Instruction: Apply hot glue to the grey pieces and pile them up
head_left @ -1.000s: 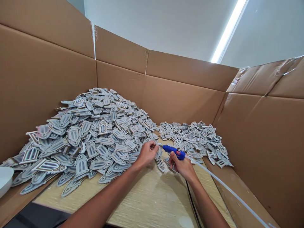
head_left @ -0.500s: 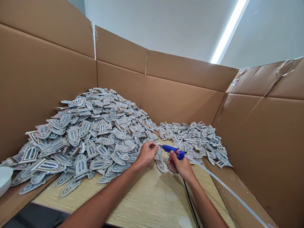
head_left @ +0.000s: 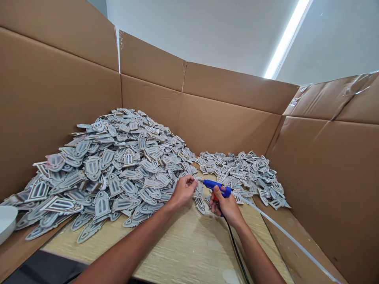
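My right hand (head_left: pixel 226 205) is wrapped round the handle of a blue hot glue gun (head_left: pixel 217 188). From its back end trails a long clear glue stick (head_left: pixel 284 235), and a black cord (head_left: pixel 235 244) hangs below the grip. The gun's nozzle points left at the fingertips of my left hand (head_left: pixel 184 190). Those fingers are pinched together; a small pale thing shows at their tips, too hidden to make out. Just below, an arched window-shaped piece (head_left: pixel 199 205), grey with dark edging, lies on the wooden board (head_left: pixel 183 244).
A tall heap of grey-white window-shaped pieces (head_left: pixel 118 169) fills the left. A lower pile of similar pieces (head_left: pixel 239 169) lies at the back right. Cardboard walls (head_left: pixel 231 122) stand around the board. A white bowl (head_left: pixel 7 223) sits at the left edge.
Almost nothing differs. The view has shifted slightly, and the glue gun stays at my left fingertips.
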Action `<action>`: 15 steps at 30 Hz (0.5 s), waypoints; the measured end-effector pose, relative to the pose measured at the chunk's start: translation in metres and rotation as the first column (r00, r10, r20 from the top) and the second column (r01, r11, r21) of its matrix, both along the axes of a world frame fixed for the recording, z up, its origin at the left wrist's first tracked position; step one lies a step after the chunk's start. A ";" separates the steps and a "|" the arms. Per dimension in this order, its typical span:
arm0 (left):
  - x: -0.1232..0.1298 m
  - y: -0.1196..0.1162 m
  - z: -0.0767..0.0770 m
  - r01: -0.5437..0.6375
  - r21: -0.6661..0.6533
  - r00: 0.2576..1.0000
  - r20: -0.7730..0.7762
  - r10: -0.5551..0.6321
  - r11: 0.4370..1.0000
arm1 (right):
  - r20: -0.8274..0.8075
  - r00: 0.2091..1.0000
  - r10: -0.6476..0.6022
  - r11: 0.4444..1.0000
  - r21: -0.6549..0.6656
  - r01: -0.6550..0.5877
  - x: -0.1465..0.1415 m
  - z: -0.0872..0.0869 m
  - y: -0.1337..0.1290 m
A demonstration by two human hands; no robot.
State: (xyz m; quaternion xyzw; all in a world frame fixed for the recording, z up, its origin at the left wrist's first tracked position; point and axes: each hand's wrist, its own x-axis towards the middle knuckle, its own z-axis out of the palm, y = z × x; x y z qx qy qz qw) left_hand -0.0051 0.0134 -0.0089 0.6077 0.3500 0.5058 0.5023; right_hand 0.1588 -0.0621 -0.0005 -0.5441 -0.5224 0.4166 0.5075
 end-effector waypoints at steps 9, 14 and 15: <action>-0.002 -0.004 0.005 -0.012 0.082 0.998 -0.068 0.018 0.997 | -0.147 0.989 0.018 1.000 -0.015 -0.020 0.000 0.001 0.002; -0.003 -0.006 0.007 -0.030 0.106 0.996 -0.085 0.039 0.994 | -0.175 0.985 0.009 0.999 -0.037 -0.015 -0.001 0.006 0.000; -0.003 -0.006 0.008 -0.033 0.111 0.995 -0.085 0.042 0.993 | -0.175 0.985 0.004 0.999 -0.042 -0.012 -0.002 0.007 -0.001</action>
